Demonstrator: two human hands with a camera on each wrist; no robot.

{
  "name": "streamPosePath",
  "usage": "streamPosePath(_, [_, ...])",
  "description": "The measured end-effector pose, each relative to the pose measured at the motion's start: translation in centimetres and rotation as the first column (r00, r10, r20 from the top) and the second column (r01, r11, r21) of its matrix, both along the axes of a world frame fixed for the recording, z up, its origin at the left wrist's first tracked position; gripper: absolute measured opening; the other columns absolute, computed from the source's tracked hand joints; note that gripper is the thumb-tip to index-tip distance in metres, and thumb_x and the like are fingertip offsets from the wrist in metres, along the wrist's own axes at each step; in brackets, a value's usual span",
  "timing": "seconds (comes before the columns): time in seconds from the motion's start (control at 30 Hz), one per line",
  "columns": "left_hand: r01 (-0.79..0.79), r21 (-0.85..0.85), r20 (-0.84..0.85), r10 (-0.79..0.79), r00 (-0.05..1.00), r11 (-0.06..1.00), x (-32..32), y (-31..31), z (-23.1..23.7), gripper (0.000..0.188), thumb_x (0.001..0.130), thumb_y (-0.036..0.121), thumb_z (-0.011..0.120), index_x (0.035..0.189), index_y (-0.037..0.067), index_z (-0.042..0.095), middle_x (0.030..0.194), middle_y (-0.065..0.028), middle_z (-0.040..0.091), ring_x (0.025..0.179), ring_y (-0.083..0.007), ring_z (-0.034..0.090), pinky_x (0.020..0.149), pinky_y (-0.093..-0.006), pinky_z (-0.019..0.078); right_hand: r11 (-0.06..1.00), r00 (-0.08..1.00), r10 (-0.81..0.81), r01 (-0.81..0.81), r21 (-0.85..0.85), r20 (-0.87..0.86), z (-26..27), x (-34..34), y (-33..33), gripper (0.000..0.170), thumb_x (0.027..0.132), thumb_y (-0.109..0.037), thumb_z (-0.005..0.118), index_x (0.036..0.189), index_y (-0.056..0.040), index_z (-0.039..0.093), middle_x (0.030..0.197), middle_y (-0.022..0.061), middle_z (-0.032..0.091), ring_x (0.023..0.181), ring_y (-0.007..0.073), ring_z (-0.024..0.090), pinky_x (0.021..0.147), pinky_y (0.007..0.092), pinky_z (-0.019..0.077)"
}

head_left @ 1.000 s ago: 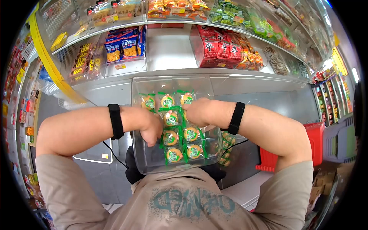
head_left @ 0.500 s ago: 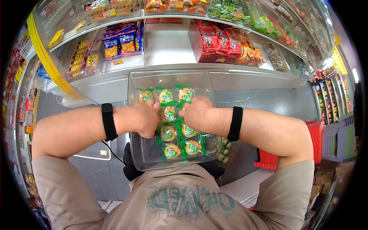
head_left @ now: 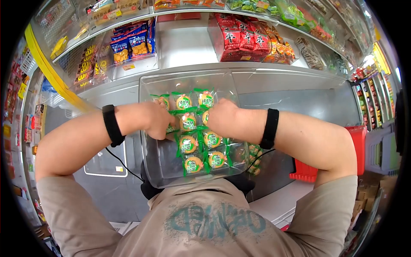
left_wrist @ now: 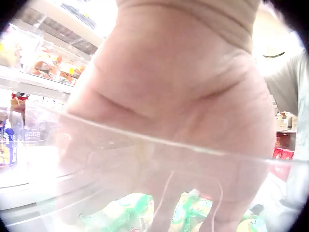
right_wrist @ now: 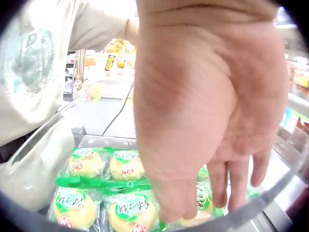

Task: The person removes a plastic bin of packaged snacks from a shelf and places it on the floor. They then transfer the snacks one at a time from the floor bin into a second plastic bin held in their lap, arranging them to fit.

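A clear plastic bin (head_left: 156, 167) holds rows of round pastries in clear and green wrappers, one near the front being a wrapped pastry (head_left: 193, 163). My left hand (head_left: 158, 121) reaches in at the bin's left side, its fingertips pinching a wrapped pastry (head_left: 171, 127) largely covered by the hand. On the other side, my right hand (head_left: 220, 116) lies over the right column, partly covering a pastry there. In the right wrist view its fingers (right_wrist: 234, 186) point down, fairly straight, with the thumb beside a wrapped pastry (right_wrist: 200, 205).
Beyond the bin stands a metal shelf (head_left: 184, 47) with blue biscuit packs (head_left: 130, 43) on the left and red packs (head_left: 239, 40) on the right. A red basket (head_left: 355, 150) stands at the right. More wrapped pastries (head_left: 254, 158) show beside the bin's lower right.
My left hand has moved up and left over the left column, uncovering the middle one. The right hand has shifted slightly upward in the head view and stays over the right column.
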State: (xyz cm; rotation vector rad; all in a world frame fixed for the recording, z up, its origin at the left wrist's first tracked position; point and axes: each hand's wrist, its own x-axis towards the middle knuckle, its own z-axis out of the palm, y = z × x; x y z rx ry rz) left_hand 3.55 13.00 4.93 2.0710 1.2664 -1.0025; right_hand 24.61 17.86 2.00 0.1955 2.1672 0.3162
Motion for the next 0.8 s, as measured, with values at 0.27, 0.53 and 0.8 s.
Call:
streamPosePath(0.27, [-0.064,-0.054,0.020,0.065,0.998,0.996,0.2,0.7,0.6,0.063,0.080,0.029,0.065,0.142,0.025,0.057,0.136,-0.0217,0.056,0.130,-0.0358,0.051,0.103,-0.0458,0.0455,0.996,0.978,0.088,-0.090,0.000,-0.190,-3.0,2.5,1.2,0.037,0.065,-0.009,0.084,0.101,-0.0164,0.077,0.110,0.0048,0.066,0.101,0.0289,0.067,0.071,0.0409,0.0505])
streamPosePath(0.53, [-0.019,0.108,0.002,0.019,1.000,0.994,1.8,-1.2,0.5,0.046,0.088,0.023,0.061,0.132,0.011,0.064,0.134,-0.0228,0.058,0.123,-0.0361,0.058,0.098,-0.0445,0.0505,0.993,0.989,-0.114,0.110,-0.045,-0.092,1.4,0.0,0.4,0.034,0.078,-0.022,0.077,0.109,-0.0103,0.074,0.115,0.0084,0.064,0.107,0.0255,0.064,0.086,0.0408,0.0481])
streamPosePath(0.8, [0.056,-0.080,0.036,-0.053,0.998,0.995,0.6,-0.4,-2.0,0.051,0.083,0.028,0.066,0.126,0.001,0.063,0.122,-0.0248,0.059,0.116,-0.0394,0.060,0.095,-0.0449,0.0512,0.994,0.983,-0.103,0.098,-0.038,-0.153,1.8,-0.1,0.1,0.023,0.083,-0.019,0.069,0.104,-0.0124,0.073,0.108,0.0066,0.067,0.102,0.0240,0.067,0.084,0.0405,0.0481])
